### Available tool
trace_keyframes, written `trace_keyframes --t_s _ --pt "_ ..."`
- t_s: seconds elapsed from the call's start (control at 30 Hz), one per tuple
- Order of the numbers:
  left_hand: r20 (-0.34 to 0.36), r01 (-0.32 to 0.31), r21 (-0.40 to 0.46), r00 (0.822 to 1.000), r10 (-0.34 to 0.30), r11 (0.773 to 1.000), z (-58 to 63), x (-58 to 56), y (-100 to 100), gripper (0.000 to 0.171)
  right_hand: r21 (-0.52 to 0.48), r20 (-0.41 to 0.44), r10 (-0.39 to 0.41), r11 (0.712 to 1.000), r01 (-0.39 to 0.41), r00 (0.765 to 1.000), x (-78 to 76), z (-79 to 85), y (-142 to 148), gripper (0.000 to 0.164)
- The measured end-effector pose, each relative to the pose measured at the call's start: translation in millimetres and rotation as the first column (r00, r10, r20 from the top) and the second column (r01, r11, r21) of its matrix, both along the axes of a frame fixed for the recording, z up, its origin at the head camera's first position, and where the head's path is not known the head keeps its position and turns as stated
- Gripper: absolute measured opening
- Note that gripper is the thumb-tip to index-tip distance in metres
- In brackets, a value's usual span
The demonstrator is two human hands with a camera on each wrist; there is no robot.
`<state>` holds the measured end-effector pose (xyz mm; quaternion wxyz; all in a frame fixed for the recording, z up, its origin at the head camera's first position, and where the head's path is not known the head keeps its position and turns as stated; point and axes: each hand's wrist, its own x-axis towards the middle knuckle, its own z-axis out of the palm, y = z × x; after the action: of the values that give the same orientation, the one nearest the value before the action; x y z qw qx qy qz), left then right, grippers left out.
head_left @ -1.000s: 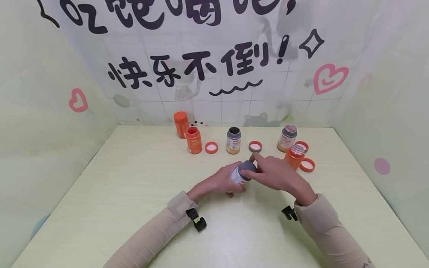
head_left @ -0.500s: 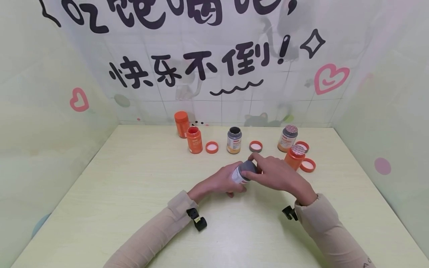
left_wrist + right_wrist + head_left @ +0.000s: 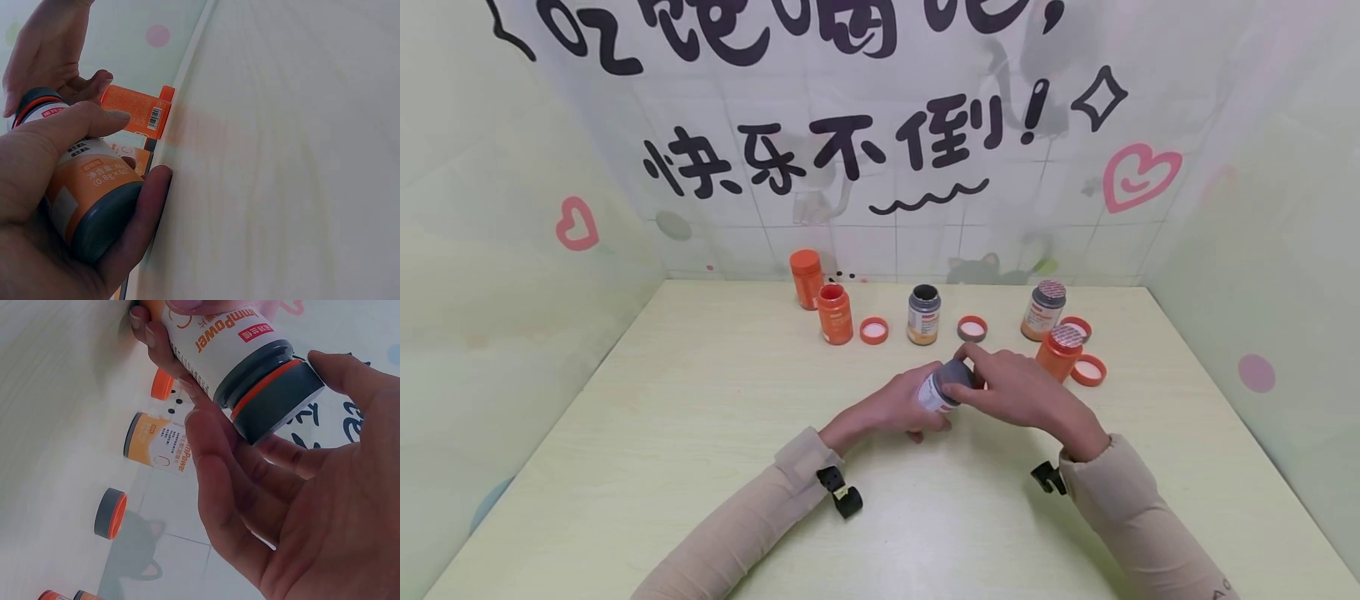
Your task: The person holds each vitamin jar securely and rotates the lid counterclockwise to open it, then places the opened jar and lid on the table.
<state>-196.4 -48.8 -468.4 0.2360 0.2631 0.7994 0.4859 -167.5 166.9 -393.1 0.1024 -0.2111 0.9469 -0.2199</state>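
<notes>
My left hand (image 3: pixel 904 404) grips a grey pill bottle (image 3: pixel 94 181) with a white and orange label, tilted toward the right hand. Its fingers and thumb wrap the bottle's body. My right hand (image 3: pixel 1018 387) pinches the dark grey cap (image 3: pixel 278 400) between thumb and fingers. In the right wrist view, the cap sits on the bottle's neck, with an orange-red band at its lower edge. Whether the cap is loose cannot be told. Just behind the right hand stands an orange bottle (image 3: pixel 1059 353) with a foil-sealed mouth, partly hidden by it.
Toward the back stand an orange capped bottle (image 3: pixel 807 279), an open orange bottle (image 3: pixel 836 317), an open grey bottle (image 3: pixel 923 317) and a foil-sealed grey bottle (image 3: pixel 1042 312). Upturned caps lie beside them, including an orange cap (image 3: pixel 873 331) and a grey cap (image 3: pixel 972 328). Walls enclose the table (image 3: pixel 662 467).
</notes>
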Motion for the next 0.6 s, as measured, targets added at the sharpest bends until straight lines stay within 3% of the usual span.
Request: trace_keyframes --t_s 0.4,0.6 --pt "-0.004 0.000 -0.001 1.000 0.000 1.000 0.7 0.3 0.4 0.054 0.022 0.002 -0.015 1.000 0.015 1.000 -0.4 0.1 1.1 0.050" --pt "0.002 -0.003 0.003 1.000 0.003 1.000 1.3 0.4 0.3 0.056 0.003 0.008 -0.010 1.000 0.009 1.000 0.1 0.7 0.6 0.060"
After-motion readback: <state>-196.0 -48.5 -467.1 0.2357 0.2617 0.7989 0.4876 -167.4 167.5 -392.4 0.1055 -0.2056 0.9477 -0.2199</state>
